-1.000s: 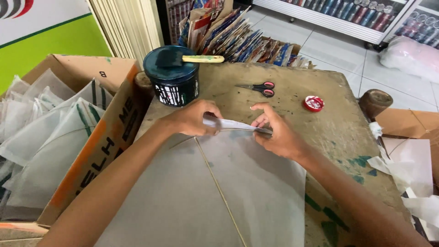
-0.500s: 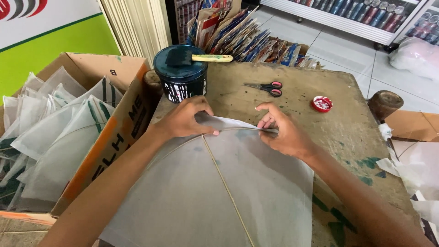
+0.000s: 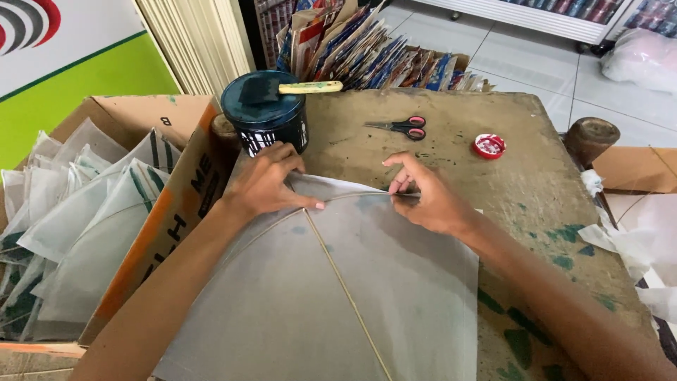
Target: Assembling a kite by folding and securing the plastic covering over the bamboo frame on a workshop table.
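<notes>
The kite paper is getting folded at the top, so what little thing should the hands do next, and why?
Probably slide the right hand further right along the folded edge, pressing it down. The left hand already pins the kite paper near the thin stick, and the flap over the curved stick looks unpressed beyond the right fingertips.

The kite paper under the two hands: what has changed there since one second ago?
The folded flap at the top of the kite paper now lies flatter. The left hand and right hand keep pressing it along the curved stick. Scissors, tin and red lid stayed put.
</notes>
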